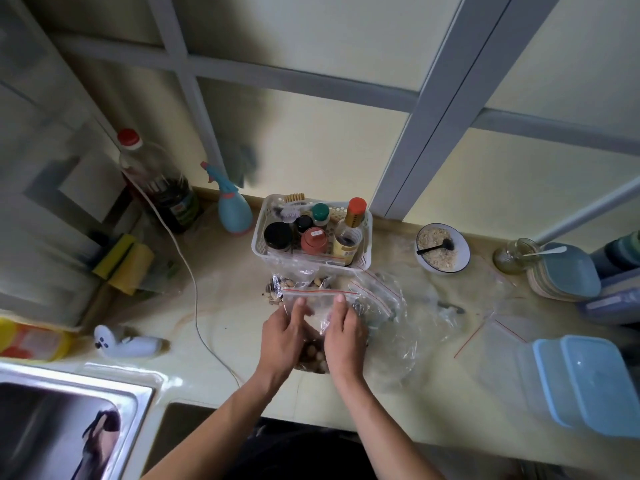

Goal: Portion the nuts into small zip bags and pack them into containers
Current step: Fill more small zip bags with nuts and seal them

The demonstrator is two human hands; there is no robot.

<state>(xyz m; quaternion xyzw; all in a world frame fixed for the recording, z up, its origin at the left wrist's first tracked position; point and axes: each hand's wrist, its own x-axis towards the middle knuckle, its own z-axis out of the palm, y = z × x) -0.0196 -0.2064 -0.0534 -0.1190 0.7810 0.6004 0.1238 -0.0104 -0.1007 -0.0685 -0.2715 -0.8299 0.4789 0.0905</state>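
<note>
Both hands held one small clear zip bag with a red seal strip (317, 306) on the worktop (221, 271): left hand (284, 336) and right hand (344, 332) each in a pinching grip just below the strip. Strip ran 9-to-3 o'clock, at 12 o'clock of both hands; brown nuts (313, 356) sat low in the bag between the wrists. Lidded blue plastic container (585, 382) lay at 3 o'clock, nearer the right hand; no writing legible.

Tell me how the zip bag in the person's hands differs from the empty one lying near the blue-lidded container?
The held zip bag has nuts in its bottom, while the empty zip bag lies flat with nothing inside. The left hand and right hand hold the first up by its sides; the second rests untouched on the counter. Both are clear plastic with a red strip.
</note>
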